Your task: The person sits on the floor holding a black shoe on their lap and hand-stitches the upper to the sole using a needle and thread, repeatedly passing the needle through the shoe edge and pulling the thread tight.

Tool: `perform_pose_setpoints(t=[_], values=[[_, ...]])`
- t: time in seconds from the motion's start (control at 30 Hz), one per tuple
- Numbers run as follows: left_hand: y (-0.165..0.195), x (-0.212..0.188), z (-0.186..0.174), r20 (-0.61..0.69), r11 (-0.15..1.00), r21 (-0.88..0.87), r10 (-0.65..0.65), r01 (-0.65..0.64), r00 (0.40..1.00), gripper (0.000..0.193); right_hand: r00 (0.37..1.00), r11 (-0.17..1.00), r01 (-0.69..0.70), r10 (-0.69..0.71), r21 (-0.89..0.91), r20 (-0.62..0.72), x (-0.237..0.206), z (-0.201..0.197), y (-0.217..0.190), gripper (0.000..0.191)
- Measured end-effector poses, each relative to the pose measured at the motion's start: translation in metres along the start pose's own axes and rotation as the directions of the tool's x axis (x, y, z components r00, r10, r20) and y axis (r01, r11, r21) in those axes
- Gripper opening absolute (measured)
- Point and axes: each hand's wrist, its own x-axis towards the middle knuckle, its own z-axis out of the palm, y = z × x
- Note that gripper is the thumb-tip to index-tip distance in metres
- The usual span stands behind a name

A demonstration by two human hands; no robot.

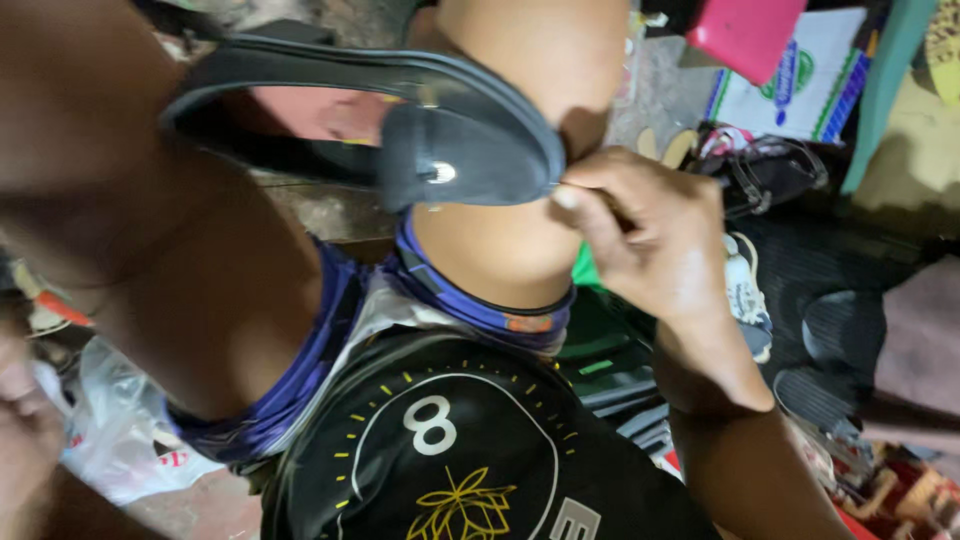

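The person's right hand is pinching closed on the edge of a black sandal resting across the knees; the left hand's grip is too blurred to tell.

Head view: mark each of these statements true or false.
1. The right hand pinches at the edge of a dark sandal. True.
2. The sandal lies flat on the floor. False: it is propped against the person's knee.
3. A pink flat thing shows at the top right. True.
4. The right hand holds a hammer. False: no hammer shows; the fingers pinch something too thin to make out.
5. The left hand is in clear view. False: only a blurred arm shows at left.
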Motion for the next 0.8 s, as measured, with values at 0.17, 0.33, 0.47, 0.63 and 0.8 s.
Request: perform_pose_setpoints(t=[0.17, 0.33, 0.47, 0.63, 0.8], values=[[-0.027, -0.012, -0.025, -0.135, 0.990, 0.108, -0.071, 0.086, 0.988, 0.041, 0.998, 0.997, -0.061, 0.060, 0.037, 0.021, 0.003, -0.018, 0.010, 0.008], [-0.014, -0.017, -0.032, -0.217, 0.933, 0.361, 0.087, -0.003, 0.972, 0.030, 0.977, 0.978, -0.206, 0.203, 0.041, 0.073, 0.006, -0.022, 0.012, 0.008], [0.021, -0.017, 0.014, 0.004, 0.683, 0.601, 0.516, -0.414, 0.857, 0.022, 0.981, 0.981, -0.182, 0.177, 0.072, 0.074, 0.007, -0.013, 0.008, 0.010], [0.075, -0.004, 0.090, 0.422, 0.320, 0.486, 0.729, -0.814, 0.539, 0.035, 0.973, 0.969, -0.220, 0.209, 0.113, 0.100, 0.010, -0.010, 0.005, 0.008], [0.092, 0.021, 0.104, 0.624, 0.273, 0.415, 0.609, -0.868, 0.490, 0.032, 0.968, 0.936, -0.243, 0.217, 0.257, 0.124, 0.005, -0.009, 0.013, 0.005]])
